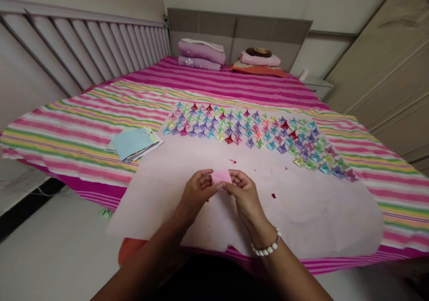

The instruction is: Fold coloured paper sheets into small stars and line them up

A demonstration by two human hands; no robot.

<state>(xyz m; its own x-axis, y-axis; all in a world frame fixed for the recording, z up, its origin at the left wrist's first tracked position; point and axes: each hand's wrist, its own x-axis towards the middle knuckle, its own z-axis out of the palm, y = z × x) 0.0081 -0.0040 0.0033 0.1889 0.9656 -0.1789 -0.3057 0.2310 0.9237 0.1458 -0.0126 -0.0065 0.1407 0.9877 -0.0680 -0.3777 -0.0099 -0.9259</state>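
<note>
Both my hands meet over a large pale pink sheet [301,211] spread on a striped bed. My left hand [197,191] and my right hand [244,193] pinch a small folded pink paper [221,176] between their fingertips, one hand at each side. A white bead bracelet [268,248] circles my right wrist. Beyond the hands lie several rows of small folded paper shapes [254,133] in many colours, set out across the far part of the sheet.
A stack of coloured paper squares [133,143], light blue on top, lies on the striped bedcover [83,126] to the left. Folded pink bedding [201,52] and a pillow [259,59] sit at the headboard. Tiny red scraps [273,196] dot the sheet.
</note>
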